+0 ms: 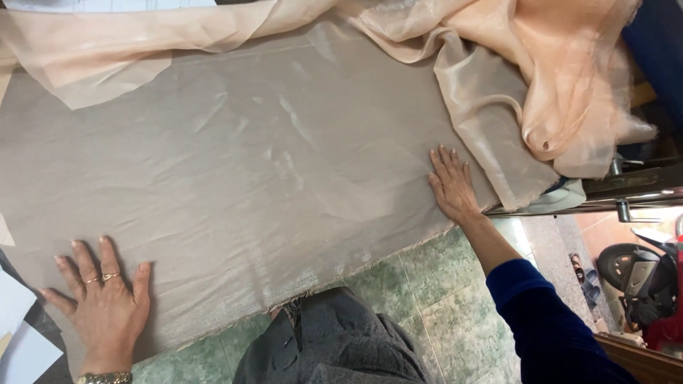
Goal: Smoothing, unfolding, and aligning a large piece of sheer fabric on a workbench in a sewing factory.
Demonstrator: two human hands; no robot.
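A large sheet of sheer taupe fabric (242, 156) lies spread flat over a table. My left hand (99, 302), with rings and a gold watch, presses palm-down with spread fingers on its near left corner. At the right end of the sheet my right hand (452, 186) lies flat too, fingers together, at the end of a blue velvet sleeve. Neither hand grips anything. More of the peach organza (562, 85) is bunched in a heap at the upper right and folds over the far edge.
The frayed near edge of the cloth hangs over a green tiled floor (441, 284). White paper pieces (18, 334) lie at the lower left. A metal frame (626, 192) and a parked scooter (640, 277) are at the right. My grey trousers (334, 348) are below.
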